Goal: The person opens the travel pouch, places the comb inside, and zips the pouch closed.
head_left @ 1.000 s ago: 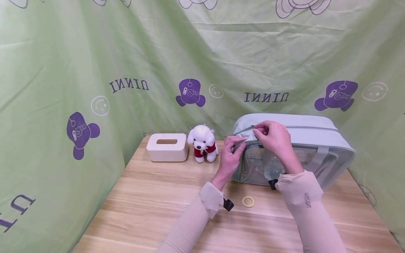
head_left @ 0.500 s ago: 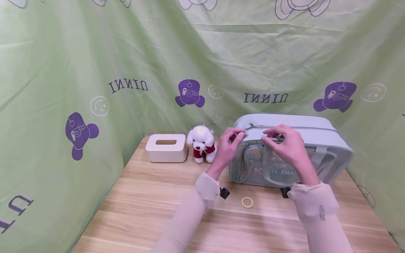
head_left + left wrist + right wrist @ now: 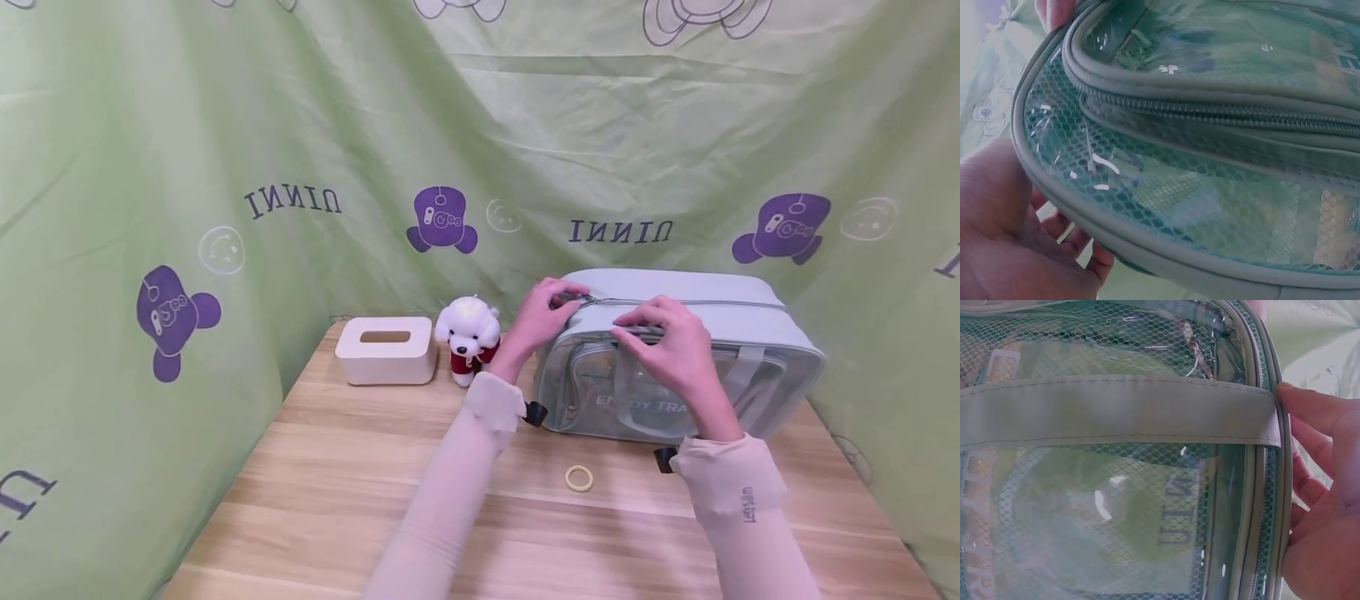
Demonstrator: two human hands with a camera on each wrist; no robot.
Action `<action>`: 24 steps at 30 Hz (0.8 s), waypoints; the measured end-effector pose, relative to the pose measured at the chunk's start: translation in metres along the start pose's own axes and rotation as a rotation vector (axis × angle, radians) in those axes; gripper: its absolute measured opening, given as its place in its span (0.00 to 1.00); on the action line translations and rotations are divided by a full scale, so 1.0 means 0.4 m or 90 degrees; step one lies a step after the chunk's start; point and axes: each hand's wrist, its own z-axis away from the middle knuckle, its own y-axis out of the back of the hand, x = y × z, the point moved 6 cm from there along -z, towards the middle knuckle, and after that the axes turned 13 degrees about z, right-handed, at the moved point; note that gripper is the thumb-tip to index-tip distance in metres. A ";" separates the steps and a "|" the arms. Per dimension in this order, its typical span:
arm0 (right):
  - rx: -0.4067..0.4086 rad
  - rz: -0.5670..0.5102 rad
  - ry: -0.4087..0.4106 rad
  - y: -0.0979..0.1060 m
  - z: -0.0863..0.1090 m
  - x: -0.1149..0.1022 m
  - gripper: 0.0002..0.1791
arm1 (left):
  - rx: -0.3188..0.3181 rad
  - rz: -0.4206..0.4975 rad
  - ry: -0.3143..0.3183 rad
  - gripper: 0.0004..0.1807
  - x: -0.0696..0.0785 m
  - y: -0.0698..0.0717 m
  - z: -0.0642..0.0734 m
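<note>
A pale green travel bag (image 3: 678, 287) with clear mesh-lined sides stands at the right of the table. My left hand (image 3: 542, 317) is at its upper left corner, fingertips right at the zipper (image 3: 592, 298) end; the left wrist view shows the thumb against the piped edge and the fingers curled beyond it. With my right hand (image 3: 671, 342) I grip the top front edge beside a strap (image 3: 1116, 409), thumb on the rim and fingers over the top. The zipper's left end is partly hidden by the left fingers.
A cream tissue box (image 3: 386, 362) stands at the back left. Beside it is a white plush dog (image 3: 468, 329) in a red vest, partly behind my left wrist. A yellow ring (image 3: 579, 478) lies on the wooden table (image 3: 345, 483) in front of the bag. A green curtain (image 3: 360, 125) hangs behind.
My right hand has let go of the zipper near the left corner and moved right to the front edge. My left hand has moved up and back to the zipper end.
</note>
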 end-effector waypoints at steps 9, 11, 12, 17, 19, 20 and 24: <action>0.021 0.004 0.001 -0.003 0.006 -0.005 0.06 | -0.032 -0.053 0.020 0.15 0.012 -0.007 0.006; 0.026 0.005 -0.002 -0.004 0.005 -0.005 0.06 | -0.038 -0.055 0.025 0.15 0.012 -0.007 0.005; 0.028 0.005 -0.004 -0.004 0.006 -0.005 0.06 | -0.041 -0.054 0.026 0.14 0.013 -0.006 0.005; 0.036 0.004 -0.011 -0.007 0.007 -0.003 0.06 | -0.067 -0.074 0.017 0.09 0.023 -0.005 0.005; 0.039 0.002 -0.014 -0.007 0.008 -0.001 0.06 | -0.076 -0.082 0.008 0.08 0.028 -0.006 0.004; 0.039 0.003 -0.014 -0.007 0.008 -0.001 0.06 | -0.079 -0.079 0.009 0.07 0.028 -0.007 0.004; 0.038 0.006 -0.020 -0.008 0.012 0.002 0.06 | -0.087 -0.062 0.027 0.06 0.024 -0.012 0.003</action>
